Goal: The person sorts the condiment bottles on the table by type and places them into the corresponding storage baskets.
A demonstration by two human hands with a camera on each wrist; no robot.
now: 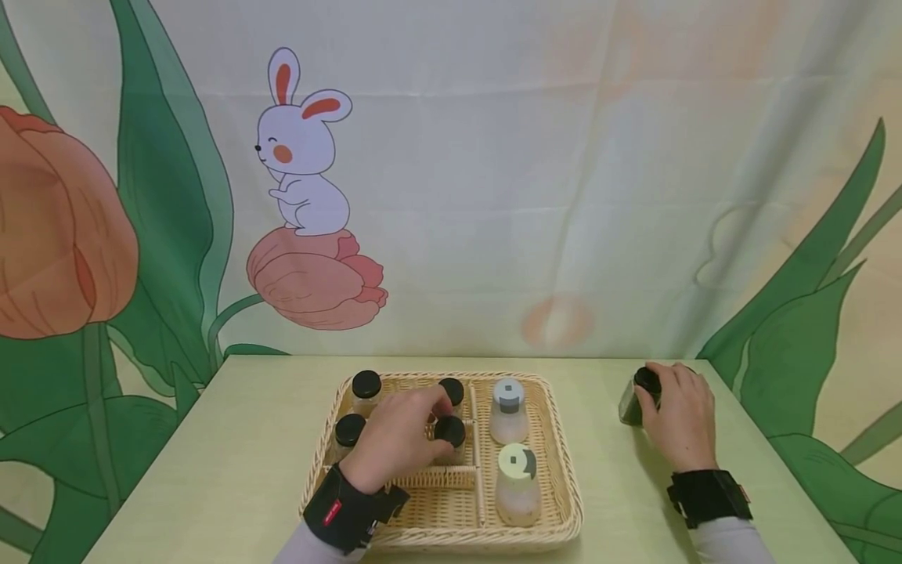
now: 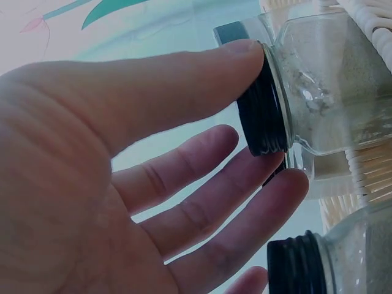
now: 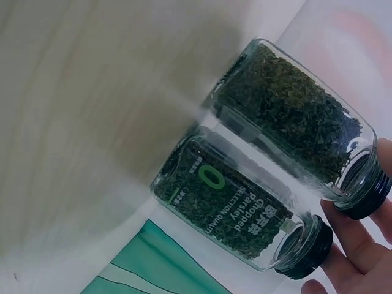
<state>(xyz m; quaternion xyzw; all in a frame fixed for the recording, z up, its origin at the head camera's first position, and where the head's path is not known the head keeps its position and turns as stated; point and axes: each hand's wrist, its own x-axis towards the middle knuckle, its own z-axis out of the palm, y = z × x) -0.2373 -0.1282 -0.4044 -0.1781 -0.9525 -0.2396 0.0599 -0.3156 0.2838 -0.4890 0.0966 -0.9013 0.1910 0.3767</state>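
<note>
My left hand (image 1: pixel 398 431) reaches over a wicker basket (image 1: pixel 574 501) and pinches the black lid of a glass spice jar (image 1: pixel 449 432). In the left wrist view, the thumb rests on one side of that lid (image 2: pixel 263 104) and the fingertips meet its other side. The jar's contents look pale and grainy. On the table to the right, my right hand (image 1: pixel 682 411) grips the black lid of a jar of dried green herb (image 3: pixel 294 116). Right beside it stands a second jar (image 3: pixel 226 202), labelled chopped parsley, its lid close to my fingers.
More black-lidded jars, one at back left (image 1: pixel 366 385), one at front left (image 1: pixel 350 431) and one behind my left fingers (image 1: pixel 452 392), stand in the divided basket. Its right compartment holds a white-and-grey-lidded bottle (image 1: pixel 509 411) and a yellow-lidded bottle (image 1: pixel 517 486). A printed curtain (image 1: pixel 458 196) hangs behind the table.
</note>
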